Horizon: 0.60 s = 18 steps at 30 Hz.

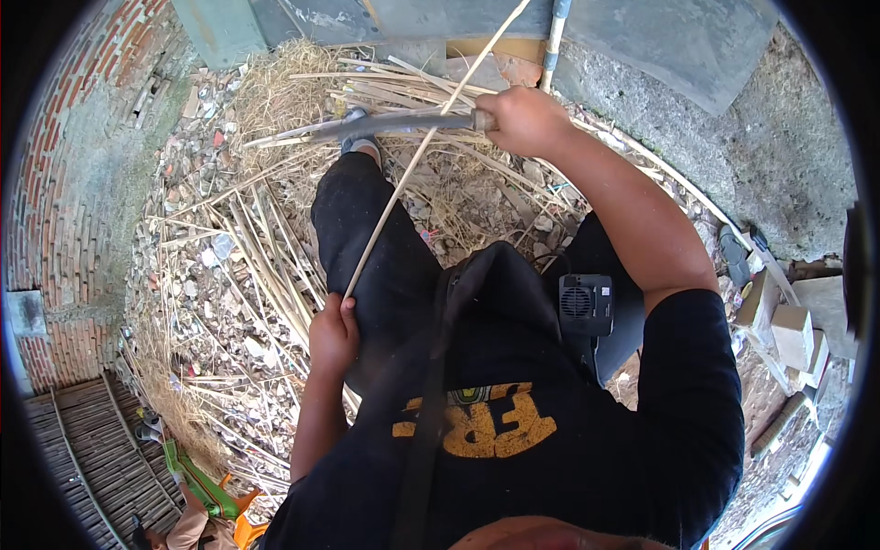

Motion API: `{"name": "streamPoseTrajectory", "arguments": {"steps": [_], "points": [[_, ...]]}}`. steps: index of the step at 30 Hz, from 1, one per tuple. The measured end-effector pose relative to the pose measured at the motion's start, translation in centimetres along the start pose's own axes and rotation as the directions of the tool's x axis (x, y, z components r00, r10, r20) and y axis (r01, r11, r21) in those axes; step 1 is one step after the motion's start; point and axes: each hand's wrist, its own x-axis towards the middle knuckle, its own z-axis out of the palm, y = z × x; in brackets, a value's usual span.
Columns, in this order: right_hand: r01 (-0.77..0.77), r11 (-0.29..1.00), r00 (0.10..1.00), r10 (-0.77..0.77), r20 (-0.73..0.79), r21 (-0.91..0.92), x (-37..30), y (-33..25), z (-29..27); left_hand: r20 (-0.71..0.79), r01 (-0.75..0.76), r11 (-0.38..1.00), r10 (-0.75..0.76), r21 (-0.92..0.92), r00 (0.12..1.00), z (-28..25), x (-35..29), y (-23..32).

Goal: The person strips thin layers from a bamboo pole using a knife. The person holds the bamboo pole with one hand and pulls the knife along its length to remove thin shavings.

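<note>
My left hand (334, 335) is closed around the lower end of a long thin bamboo strip (392, 202), beside my left thigh. From there the strip slants up and to the right, past the top of the view. My right hand (529, 122) grips the short handle of a machete (394, 123), its long grey blade pointing left. Blade and strip cross a little left of my right fist; whether they touch I cannot tell. Below the blade's far part is my left foot in a grey shoe (358, 137), partly hidden.
Several cut bamboo strips (261, 252) lie on rubble to the left, with more beyond my foot. Dry shavings (284, 87) are heaped at the far left. A brick wall (69, 183) stands left, a concrete surface (632, 87) far right. Wooden blocks (793, 335) sit at right.
</note>
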Motion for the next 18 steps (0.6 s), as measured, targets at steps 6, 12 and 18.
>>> {"name": "streamPoseTrajectory", "arguments": {"steps": [6, 12, 18], "points": [[-0.027, 0.997, 0.999, 0.025, 0.028, 0.074, 0.3, 2.5, 1.3, -0.027, -0.019, 1.0, 0.019, 0.016, 0.999, 0.1, -0.2, 0.7], [-0.053, 0.998, 0.993, 0.05, -0.11, -0.016, 0.6, 4.5, 0.9, -0.008, -0.02, 0.998, 0.02, 0.062, 1.0, -0.3, 0.2, 0.5], [0.071, 0.992, 0.992, -0.06, 0.109, -0.1, -1.4, -2.3, -0.1, 0.024, -0.041, 0.999, 0.041, -0.011, 0.999, -0.3, 0.3, 0.1]]}}
